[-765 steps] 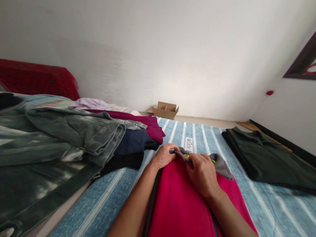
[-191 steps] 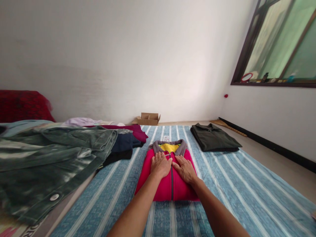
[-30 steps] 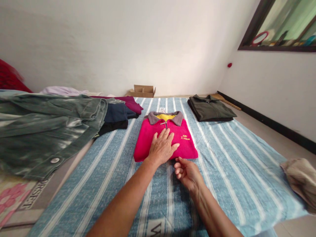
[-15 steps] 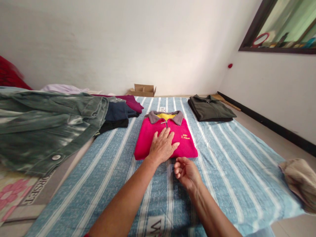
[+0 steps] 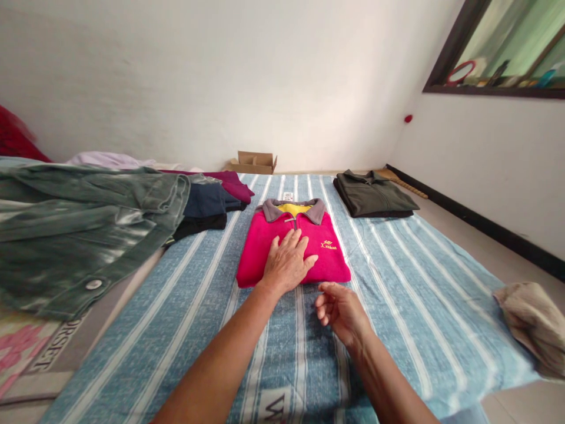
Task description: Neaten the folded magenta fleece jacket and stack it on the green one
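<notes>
A folded pink fleece top [image 5: 265, 247] with a grey collar and yellow lining lies on the blue striped sheet [image 5: 397, 277]. My left hand [image 5: 288, 262] rests flat on its near half, fingers spread. My right hand [image 5: 342, 312] hovers just off the top's near right corner, fingers loosely curled, holding nothing. A folded dark green top [image 5: 373, 199] lies further off on the right of the sheet.
A heap of clothes sits at the left: a grey-green denim jacket [image 5: 83, 227], navy and black pieces [image 5: 206, 207], a maroon garment [image 5: 232, 184]. A cardboard box [image 5: 253, 162] stands by the far wall. A beige cloth [image 5: 532, 324] lies at the sheet's right edge.
My right hand has drifted slightly right and toward me, away from the pink top's edge. My left hand stays flat on the top.
</notes>
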Action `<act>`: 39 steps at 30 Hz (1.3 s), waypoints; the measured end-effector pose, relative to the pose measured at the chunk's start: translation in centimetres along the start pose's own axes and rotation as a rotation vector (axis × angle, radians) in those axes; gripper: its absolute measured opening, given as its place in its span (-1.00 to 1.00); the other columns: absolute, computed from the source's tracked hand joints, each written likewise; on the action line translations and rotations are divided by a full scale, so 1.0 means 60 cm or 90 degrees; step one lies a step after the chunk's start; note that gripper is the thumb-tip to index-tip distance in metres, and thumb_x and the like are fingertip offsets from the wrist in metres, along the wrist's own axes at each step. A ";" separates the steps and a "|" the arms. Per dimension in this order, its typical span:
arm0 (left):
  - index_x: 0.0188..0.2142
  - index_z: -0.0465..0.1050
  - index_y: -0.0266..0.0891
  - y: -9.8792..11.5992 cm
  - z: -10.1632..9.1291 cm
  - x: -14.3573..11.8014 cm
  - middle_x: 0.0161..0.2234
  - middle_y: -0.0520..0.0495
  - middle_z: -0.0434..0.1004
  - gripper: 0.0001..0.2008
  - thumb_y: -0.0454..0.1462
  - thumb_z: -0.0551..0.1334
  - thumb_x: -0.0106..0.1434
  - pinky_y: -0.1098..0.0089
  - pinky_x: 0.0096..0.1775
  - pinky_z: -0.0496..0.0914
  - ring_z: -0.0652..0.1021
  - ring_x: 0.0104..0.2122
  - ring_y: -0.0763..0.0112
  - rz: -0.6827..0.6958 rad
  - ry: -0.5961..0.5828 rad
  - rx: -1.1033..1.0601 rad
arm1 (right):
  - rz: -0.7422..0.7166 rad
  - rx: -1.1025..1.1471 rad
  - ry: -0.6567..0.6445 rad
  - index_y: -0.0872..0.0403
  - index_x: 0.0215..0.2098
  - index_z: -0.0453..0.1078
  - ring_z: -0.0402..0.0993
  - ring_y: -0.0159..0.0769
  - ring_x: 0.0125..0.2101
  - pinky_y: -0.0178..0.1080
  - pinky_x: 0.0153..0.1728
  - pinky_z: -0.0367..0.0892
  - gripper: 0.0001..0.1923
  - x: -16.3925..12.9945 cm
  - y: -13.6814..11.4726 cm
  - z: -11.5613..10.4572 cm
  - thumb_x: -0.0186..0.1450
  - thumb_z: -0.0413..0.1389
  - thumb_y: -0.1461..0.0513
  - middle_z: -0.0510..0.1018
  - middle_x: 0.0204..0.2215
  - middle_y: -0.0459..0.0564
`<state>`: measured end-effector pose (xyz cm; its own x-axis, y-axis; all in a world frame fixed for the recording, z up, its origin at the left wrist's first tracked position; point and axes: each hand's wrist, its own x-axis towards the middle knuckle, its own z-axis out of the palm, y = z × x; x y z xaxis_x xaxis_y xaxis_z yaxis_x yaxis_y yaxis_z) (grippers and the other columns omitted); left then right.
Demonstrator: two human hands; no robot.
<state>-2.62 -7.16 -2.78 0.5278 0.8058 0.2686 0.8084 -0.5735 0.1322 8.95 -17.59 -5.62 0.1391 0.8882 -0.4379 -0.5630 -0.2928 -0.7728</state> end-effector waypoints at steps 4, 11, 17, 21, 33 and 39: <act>0.14 0.18 -0.17 -0.001 0.001 -0.001 0.24 -0.16 0.09 -0.49 0.00 -0.01 0.27 0.02 0.16 -0.01 0.07 0.23 0.16 0.004 0.004 0.011 | -0.139 -0.176 0.088 0.09 -0.52 0.32 0.27 -0.41 -0.81 -0.42 -0.83 0.07 -0.81 0.010 0.008 0.008 0.03 0.16 0.13 0.41 -0.75 -0.15; 0.14 0.18 -0.19 0.000 0.000 -0.001 0.24 -0.17 0.09 -0.48 -0.01 0.00 0.27 0.02 0.17 -0.02 0.07 0.23 0.15 0.006 0.000 0.008 | -0.384 -0.534 0.176 0.04 -0.39 0.42 0.34 -0.32 -0.67 -0.30 -0.61 0.20 -0.81 0.030 0.035 -0.007 0.19 0.01 0.15 0.43 -0.66 -0.12; 0.14 0.18 -0.17 0.000 -0.001 0.000 0.25 -0.14 0.08 -0.49 0.00 -0.01 0.27 0.04 0.16 -0.01 0.07 0.23 0.18 0.005 -0.003 0.020 | -0.484 -0.832 0.247 0.03 -0.39 0.41 0.40 -0.24 -0.57 -0.28 -0.52 0.13 -0.75 0.030 0.038 -0.001 0.27 -0.10 0.19 0.49 -0.58 0.01; 0.14 0.19 -0.21 0.002 -0.002 0.000 0.24 -0.18 0.09 -0.47 0.00 -0.01 0.27 0.02 0.15 0.01 0.07 0.23 0.16 0.009 -0.005 0.026 | -0.537 -0.918 0.302 0.05 -0.49 0.36 0.30 -0.33 -0.69 -0.31 -0.60 0.00 -0.73 0.034 0.040 0.005 0.28 -0.11 0.23 0.42 -0.68 -0.01; 0.13 0.20 -0.22 0.002 -0.004 -0.002 0.23 -0.18 0.12 -0.47 0.00 0.00 0.27 0.02 0.15 0.03 0.10 0.22 0.16 0.014 0.009 0.034 | -0.569 -1.085 0.351 0.11 -0.50 0.33 0.29 -0.38 -0.70 -0.30 -0.62 -0.19 -0.78 0.035 0.038 0.014 0.24 -0.08 0.31 0.44 -0.69 -0.05; 0.13 0.19 -0.21 -0.001 0.000 -0.002 0.23 -0.17 0.11 -0.47 0.01 -0.01 0.27 0.02 0.15 0.02 0.09 0.22 0.16 0.012 0.011 0.026 | -0.521 -0.972 0.291 0.09 -0.51 0.34 0.27 -0.39 -0.70 -0.34 -0.61 -0.08 -0.76 0.017 0.030 -0.016 0.22 -0.12 0.28 0.39 -0.72 -0.08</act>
<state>-2.70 -7.23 -2.82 0.5390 0.7920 0.2866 0.8083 -0.5821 0.0883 8.88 -17.53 -7.90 0.3086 0.8799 0.3613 0.8970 -0.1428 -0.4183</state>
